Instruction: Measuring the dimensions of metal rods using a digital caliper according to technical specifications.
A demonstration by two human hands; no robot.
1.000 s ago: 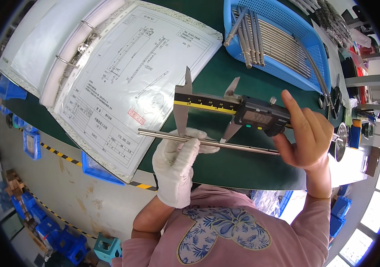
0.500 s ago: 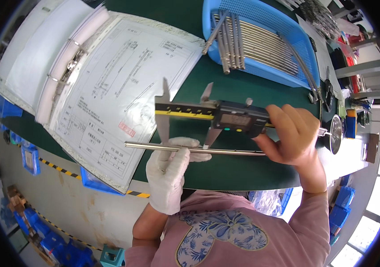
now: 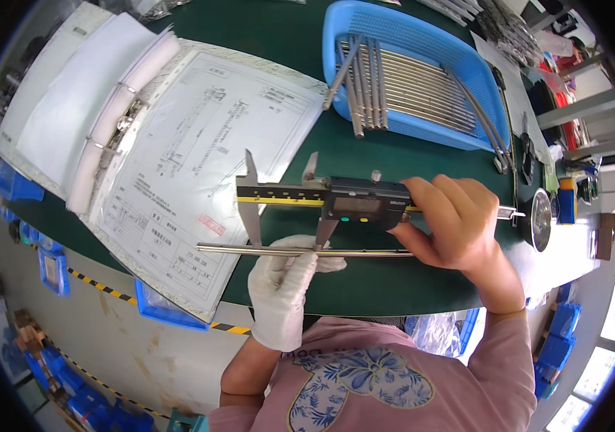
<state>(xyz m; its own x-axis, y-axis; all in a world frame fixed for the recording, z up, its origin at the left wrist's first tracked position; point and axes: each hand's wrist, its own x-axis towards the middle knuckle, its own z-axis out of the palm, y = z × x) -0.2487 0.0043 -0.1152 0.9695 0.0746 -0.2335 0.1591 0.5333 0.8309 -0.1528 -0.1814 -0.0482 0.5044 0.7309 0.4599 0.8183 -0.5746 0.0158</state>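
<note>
The left hand, in a white glove, pinches a slim metal rod between thumb and fingers, the rod lying level from left to right above the near part of the green tabletop. The rod's left end reaches over the near right part of a printed drawing sheet, and its right end comes close to the thumb of the right hand; whether they touch, I cannot tell. That right hand is bare, its fingers curled round the right part of a digital caliper with the thumb on the near side. The caliper sits just beyond the rod and roughly in line with it, its long jaws parted and pointing toward the near side, with their tips at the rod on either side of the pinch; firm contact cannot be made out. On the left, the sheet lies in an open ring binder that carries a red stamp mark on the sheet. On the far side, right of the binder, a blue plastic basket holds a row of similar rods, with several more leaning out over its near left rim. A round metal dish stands to the right of the right hand.
</note>
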